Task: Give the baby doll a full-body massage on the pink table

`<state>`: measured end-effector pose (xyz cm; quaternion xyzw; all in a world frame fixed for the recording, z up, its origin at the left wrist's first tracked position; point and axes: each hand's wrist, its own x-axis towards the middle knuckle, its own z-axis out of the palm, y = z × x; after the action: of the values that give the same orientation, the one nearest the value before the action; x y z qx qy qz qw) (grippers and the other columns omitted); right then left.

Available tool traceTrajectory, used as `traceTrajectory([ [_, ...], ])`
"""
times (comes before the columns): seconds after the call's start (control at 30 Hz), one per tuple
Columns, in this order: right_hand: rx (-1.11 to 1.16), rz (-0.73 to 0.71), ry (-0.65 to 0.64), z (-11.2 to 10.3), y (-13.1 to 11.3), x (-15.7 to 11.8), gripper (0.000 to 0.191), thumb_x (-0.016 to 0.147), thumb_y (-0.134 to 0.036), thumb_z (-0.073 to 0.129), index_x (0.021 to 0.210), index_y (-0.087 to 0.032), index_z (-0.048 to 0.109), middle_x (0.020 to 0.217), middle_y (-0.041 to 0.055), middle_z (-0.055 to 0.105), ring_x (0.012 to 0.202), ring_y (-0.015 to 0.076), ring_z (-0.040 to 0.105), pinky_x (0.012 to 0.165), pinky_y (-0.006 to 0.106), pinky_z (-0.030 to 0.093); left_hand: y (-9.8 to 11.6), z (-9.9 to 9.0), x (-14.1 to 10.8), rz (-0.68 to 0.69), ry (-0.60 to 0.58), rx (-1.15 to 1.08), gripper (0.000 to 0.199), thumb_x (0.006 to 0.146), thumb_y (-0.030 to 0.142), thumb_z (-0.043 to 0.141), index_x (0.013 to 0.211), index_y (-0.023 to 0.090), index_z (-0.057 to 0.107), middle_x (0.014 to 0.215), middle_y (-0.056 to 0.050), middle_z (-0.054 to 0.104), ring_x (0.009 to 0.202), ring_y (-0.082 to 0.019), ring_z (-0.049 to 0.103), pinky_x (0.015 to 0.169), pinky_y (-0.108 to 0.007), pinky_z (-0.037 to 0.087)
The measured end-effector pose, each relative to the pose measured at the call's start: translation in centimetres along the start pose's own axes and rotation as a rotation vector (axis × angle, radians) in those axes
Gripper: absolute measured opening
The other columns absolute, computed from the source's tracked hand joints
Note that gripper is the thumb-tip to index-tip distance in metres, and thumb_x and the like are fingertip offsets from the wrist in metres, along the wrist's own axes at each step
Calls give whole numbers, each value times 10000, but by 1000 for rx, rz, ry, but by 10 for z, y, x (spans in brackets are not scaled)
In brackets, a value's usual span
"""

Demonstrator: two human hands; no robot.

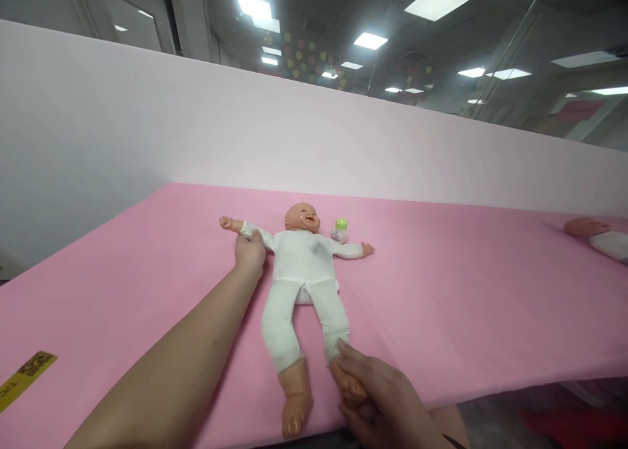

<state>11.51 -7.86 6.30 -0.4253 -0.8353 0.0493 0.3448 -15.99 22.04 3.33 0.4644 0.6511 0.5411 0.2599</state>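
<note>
A baby doll (305,256) in white clothes lies on its back on the pink table cover, arms spread out. My left hand (250,252) is closed round the doll's arm on the left side of the view, near the sleeve's middle. Lower right, my right hand (377,390) grips the doll's ankle and foot (352,390) on that side, its fingers wrapped round them. The doll's other foot (296,406) rests untouched near the table's front edge.
A small jar with a green lid (341,230) stands beside the doll's head. Another doll (608,241) lies at the far right. A yellow label (27,377) is at the lower left. Behind the pink cover (441,292) rises a white wall (314,141).
</note>
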Motion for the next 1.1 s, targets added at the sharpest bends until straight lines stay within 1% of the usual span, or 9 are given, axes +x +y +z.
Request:
traceTrajectory([
  [0.1,11,28,45,-6,-4,2,612,806,-128,652,1401,-271,654,1340,86,746,1045,270,803,870,331,697,9,-7,-6,-18,6,36,362,1019,495,519,1222,213,620,1083,-130,759,950,-308,735,817,-437,582],
  [0.17,-6,57,59,-13,-7,7,626,814,-148,693,1420,-298,654,1341,70,746,1090,287,790,900,353,694,20,-11,-14,103,-30,123,376,1007,460,548,1287,227,638,1082,-120,768,978,-329,731,858,-451,563],
  [0.3,-16,59,101,-26,-9,30,580,842,-179,712,1411,-287,666,1388,73,720,1190,297,752,985,382,667,42,-10,-36,388,-132,264,566,1006,293,512,1570,265,483,1352,-98,721,1222,-328,685,1008,-445,536],
  [0.4,-23,82,181,-29,-4,51,527,860,-202,698,1382,-273,676,1421,82,699,1245,302,723,1028,410,647,52,-5,-48,483,-190,322,672,979,208,491,1640,253,375,1502,-83,637,1327,-309,637,1074,-449,526],
  [0.57,-24,153,208,-29,3,81,475,868,-210,680,1338,-273,680,1459,78,673,1315,304,679,1081,438,613,49,2,-52,689,-261,447,520,975,174,494,1473,273,605,1658,-28,486,1517,-254,467,1210,-423,442],
  [0.67,3,141,180,-25,6,93,473,864,-188,670,1330,-267,671,1459,82,673,1356,301,648,1093,443,602,43,4,-48,740,-279,557,491,1024,240,479,1492,291,616,1644,-35,505,1535,-259,441,1247,-436,397],
  [0.8,33,142,156,-12,15,104,447,889,-181,652,1330,-249,664,1491,99,646,1392,291,618,1117,444,578,38,5,-42,826,-380,691,559,1058,274,429,1613,253,488,1702,-86,414,1599,-312,326,1289,-503,294],
  [0.93,67,210,122,3,27,107,445,922,-188,626,1361,-259,646,1567,96,577,1429,289,583,1133,471,559,38,3,-40,851,-477,728,602,1050,324,459,1649,358,418,1774,-31,257,1634,-357,216,1292,-575,224],
  [1.1,106,233,62,11,34,108,495,938,-173,598,1426,-258,604,1641,92,488,1480,277,527,1173,491,521,42,2,-42,851,-519,741,610,1041,280,439,1636,413,428,1778,-7,248,1624,-362,244,1281,-578,233],
])
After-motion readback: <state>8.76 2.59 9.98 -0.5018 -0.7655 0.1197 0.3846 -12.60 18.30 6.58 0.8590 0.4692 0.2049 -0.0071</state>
